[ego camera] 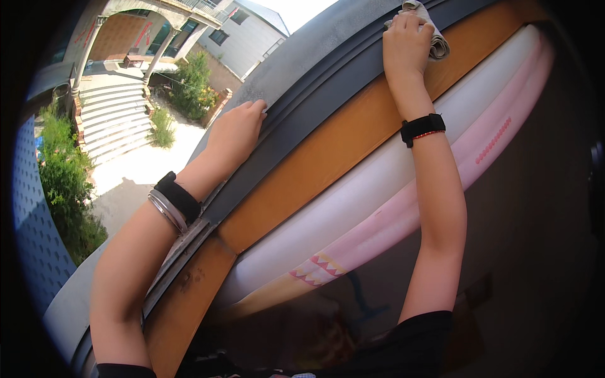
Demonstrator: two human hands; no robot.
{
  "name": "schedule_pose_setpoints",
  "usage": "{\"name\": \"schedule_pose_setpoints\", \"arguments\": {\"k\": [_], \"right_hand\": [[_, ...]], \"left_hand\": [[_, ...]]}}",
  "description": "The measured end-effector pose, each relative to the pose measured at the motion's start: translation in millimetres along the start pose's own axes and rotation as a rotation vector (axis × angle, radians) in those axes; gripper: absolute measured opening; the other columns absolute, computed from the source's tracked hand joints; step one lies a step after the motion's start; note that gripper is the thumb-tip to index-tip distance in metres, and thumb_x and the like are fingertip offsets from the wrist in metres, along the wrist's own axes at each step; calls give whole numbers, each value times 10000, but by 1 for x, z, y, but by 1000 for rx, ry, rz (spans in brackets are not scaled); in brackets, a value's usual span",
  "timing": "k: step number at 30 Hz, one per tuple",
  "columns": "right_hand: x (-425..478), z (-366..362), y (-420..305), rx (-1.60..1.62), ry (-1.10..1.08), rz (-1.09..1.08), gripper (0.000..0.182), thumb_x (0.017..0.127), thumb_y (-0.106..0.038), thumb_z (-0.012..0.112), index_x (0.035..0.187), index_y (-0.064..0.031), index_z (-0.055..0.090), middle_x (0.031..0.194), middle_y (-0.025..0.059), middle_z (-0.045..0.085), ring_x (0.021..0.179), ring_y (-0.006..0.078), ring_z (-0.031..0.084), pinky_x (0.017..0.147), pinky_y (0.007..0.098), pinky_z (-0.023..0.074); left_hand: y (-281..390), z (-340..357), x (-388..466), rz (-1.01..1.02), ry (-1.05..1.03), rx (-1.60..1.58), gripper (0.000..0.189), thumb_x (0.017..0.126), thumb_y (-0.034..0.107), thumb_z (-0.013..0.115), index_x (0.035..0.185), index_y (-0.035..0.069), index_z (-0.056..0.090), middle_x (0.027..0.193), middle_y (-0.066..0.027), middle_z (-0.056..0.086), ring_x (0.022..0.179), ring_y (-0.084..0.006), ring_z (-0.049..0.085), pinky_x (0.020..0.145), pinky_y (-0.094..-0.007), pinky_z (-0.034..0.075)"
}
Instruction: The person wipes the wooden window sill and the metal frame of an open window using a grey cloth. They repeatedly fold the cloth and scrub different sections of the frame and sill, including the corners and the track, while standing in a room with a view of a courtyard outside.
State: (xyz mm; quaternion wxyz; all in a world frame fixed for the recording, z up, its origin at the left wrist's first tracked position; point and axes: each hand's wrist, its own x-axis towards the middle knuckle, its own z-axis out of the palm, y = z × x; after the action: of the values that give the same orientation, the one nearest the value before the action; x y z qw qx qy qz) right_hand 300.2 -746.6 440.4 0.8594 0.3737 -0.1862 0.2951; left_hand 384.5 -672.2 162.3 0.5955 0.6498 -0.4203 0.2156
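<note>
Near the top, my right hand [407, 45] is closed on a folded grey-beige cloth [437, 47], pressed against the dark window frame [340, 92]. My left hand [238, 130] rests farther left on the outer edge of the same frame, its fingers curled over the rim; I cannot tell whether it grips a small thing. A black band is on each wrist, with bangles beside the left one and a thin red string by the right. Below the frame runs an orange-brown wooden sill [326, 146].
Under the sill lies a long white and pink padded cloth item [378, 222]. Outside the window are a grey ledge [302, 61], curved stairs [113, 123], green shrubs [189, 85] and neighbouring buildings [246, 38]. A blue patterned surface [30, 203] shows at the far left.
</note>
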Motion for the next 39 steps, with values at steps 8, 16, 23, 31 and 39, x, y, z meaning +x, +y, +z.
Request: {"name": "schedule_pose_setpoints", "arguments": {"k": [8,16,23,31,39], "right_hand": [[-43,-42,-41,76,-31,-19,361,880,-238,555,1190,-81,651,1341,158,505,1117,309,494,861,419,369],[-84,-92,-73,106,-13,-89,373,871,-245,554,1172,-48,651,1308,186,502,1067,321,501,830,415,379],[-116,-136,-94,146,-53,-217,414,869,-274,549,1178,-11,632,1250,195,514,1023,337,515,797,416,394],[-156,-177,-118,270,10,-253,462,865,-230,550,1276,-18,556,1162,142,544,973,304,516,752,375,398],[-194,-210,-147,245,54,-327,444,889,-139,500,1309,3,502,1165,147,522,960,293,510,746,365,383]], "left_hand": [[9,-12,-51,-59,-3,-42,237,928,144,507,1122,17,555,1017,-170,641,928,-359,613,788,-417,489],[-13,-30,-62,-254,-15,-202,287,907,136,431,1092,-25,580,1008,-265,635,977,-413,601,880,-447,467],[-8,-42,-68,-492,-205,-344,369,947,212,445,1227,-20,512,1126,-127,618,902,-182,633,764,-299,513],[18,-4,-114,-719,-252,-551,412,985,311,395,1212,-17,498,1117,-139,597,941,-212,628,758,-336,522],[58,22,-139,-876,-17,-738,548,996,400,294,1164,-90,473,1148,-330,558,1103,-432,538,954,-445,404]]}}
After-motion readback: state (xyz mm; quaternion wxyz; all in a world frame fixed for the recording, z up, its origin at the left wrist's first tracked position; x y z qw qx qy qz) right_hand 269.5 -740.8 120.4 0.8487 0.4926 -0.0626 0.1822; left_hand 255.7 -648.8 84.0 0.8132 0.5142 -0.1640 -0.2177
